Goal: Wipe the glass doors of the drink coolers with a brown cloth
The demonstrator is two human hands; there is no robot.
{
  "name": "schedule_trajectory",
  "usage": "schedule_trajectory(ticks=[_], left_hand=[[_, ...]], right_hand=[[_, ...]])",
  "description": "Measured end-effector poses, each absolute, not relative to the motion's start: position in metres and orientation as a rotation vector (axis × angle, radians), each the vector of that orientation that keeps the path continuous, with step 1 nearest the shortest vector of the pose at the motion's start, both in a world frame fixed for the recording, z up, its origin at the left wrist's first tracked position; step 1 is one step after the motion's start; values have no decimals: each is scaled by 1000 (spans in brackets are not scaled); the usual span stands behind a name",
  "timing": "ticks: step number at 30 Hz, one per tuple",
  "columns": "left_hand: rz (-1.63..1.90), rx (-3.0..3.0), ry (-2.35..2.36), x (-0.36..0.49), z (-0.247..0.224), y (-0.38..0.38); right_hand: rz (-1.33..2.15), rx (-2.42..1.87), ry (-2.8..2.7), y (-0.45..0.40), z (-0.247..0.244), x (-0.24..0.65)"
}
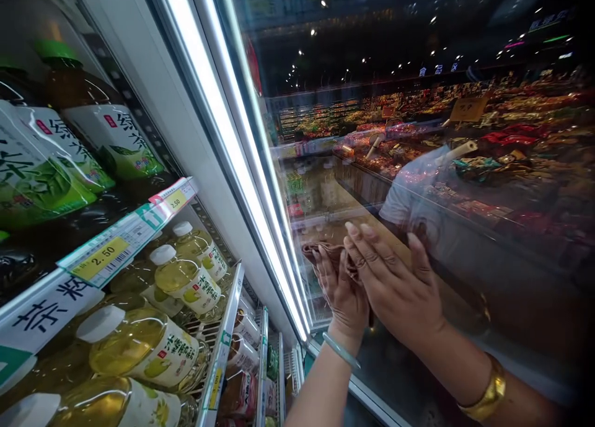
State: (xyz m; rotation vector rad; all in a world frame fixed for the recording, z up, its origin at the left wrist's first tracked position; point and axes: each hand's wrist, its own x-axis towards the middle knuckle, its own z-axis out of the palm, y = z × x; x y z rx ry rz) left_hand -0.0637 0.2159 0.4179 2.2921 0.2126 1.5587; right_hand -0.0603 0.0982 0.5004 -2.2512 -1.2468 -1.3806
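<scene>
My left hand, with a pale bangle on its wrist, presses a bunched brown cloth against the glass door. Its fingers are bent over the cloth. Just to the right, my right hand lies flat with its fingers stretched out and one spread apart. Its fingertips overlap the cloth's right side, and whether its palm rests on cloth or glass is hidden. A gold bracelet circles the right wrist.
To the left, cooler shelves hold dark tea bottles and yellow drink bottles, with price tags along the edges. A bright light strip runs down the frame beside the glass. Store displays and reflections show in the glass.
</scene>
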Motion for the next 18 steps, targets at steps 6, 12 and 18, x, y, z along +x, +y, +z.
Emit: schedule_trajectory(ticks=[6,12,18], left_hand=[[1836,2145,111,-48,452,283],[1789,2143,96,-58,437,294],[1894,2221,-129,-54,417,282]], right_hand=[[-1334,-2250,-1359,112,501,-56],[-1402,-2190,-1506,124,501,-54],[-1440,-2160,-1546,119,497,-50]])
